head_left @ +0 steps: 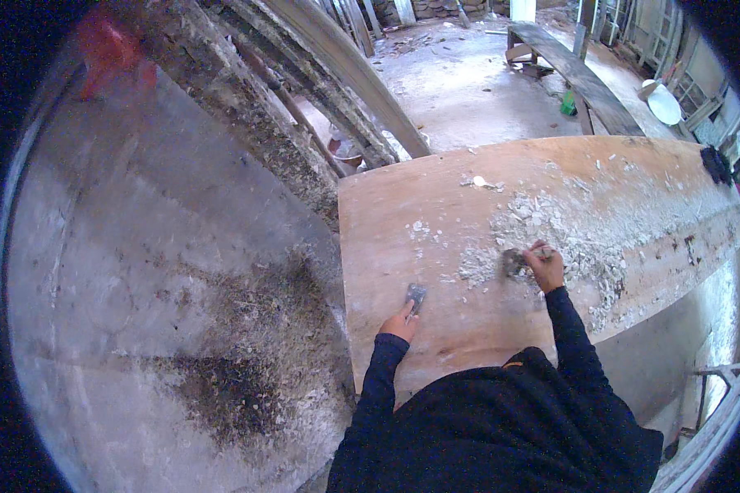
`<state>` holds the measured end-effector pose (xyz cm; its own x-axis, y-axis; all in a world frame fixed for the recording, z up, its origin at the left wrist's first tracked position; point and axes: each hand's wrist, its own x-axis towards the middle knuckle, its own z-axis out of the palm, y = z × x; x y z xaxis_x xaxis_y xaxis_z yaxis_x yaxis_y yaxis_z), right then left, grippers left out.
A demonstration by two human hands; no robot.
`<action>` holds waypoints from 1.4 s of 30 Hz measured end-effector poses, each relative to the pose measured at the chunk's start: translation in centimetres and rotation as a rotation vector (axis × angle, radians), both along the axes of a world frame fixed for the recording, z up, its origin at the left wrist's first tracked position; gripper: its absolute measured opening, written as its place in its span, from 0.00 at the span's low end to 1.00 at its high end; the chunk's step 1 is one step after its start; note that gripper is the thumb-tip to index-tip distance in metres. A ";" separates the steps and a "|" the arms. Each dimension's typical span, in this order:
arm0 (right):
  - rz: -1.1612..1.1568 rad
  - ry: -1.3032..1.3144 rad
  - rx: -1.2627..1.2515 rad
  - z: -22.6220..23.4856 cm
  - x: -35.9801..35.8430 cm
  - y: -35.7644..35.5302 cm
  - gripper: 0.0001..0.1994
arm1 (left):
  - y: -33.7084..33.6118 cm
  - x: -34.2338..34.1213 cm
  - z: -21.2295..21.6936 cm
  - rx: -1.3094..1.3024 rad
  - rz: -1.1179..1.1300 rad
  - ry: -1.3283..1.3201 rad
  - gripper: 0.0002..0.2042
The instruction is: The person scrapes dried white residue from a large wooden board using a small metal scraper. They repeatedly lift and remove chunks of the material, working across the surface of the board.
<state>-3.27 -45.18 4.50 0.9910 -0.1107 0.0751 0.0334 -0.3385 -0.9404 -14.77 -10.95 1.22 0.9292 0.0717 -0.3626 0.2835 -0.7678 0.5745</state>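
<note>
A wide wooden board [435, 205] lies before me, strewn with pale flakes and crumbs [542, 218] over its middle and right. My left hand [398, 323] is closed round a small flat grey scraper [417, 296], which rests on or just over the board's left part. To the right, my right hand [546, 267] grips a small dark brush-like tool [514, 263] at the near edge of the flakes. That tool is blurred, so its exact kind is unclear.
Old timber beams [246, 107] slant past the board's far left corner. Dark debris [238, 386] is scattered over the grey floor [82, 312] at left. Beyond the board stand a long dark bench [579, 78] and a white round basin [664, 105]. A black bundle [716, 164] sits at the board's far right.
</note>
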 end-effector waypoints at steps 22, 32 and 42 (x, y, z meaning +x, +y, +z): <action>-0.044 -0.241 -0.271 7.2 -6.1 2.7 0.07 | -2.8 5.1 1.5 0.056 0.074 0.106 0.22; 0.025 -0.305 -0.315 7.6 -6.2 4.6 0.07 | -3.0 14.3 -1.9 0.082 0.164 -0.023 0.22; 0.026 -0.231 -0.311 7.0 -6.9 3.3 0.06 | -4.8 10.1 1.9 0.091 0.016 0.126 0.20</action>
<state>-10.17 -41.84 11.49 0.9461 -0.0229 0.3229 0.2446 -0.6030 -0.7593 -4.66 -15.71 3.15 0.8750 0.1235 -0.4681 0.3614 -0.8099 0.4620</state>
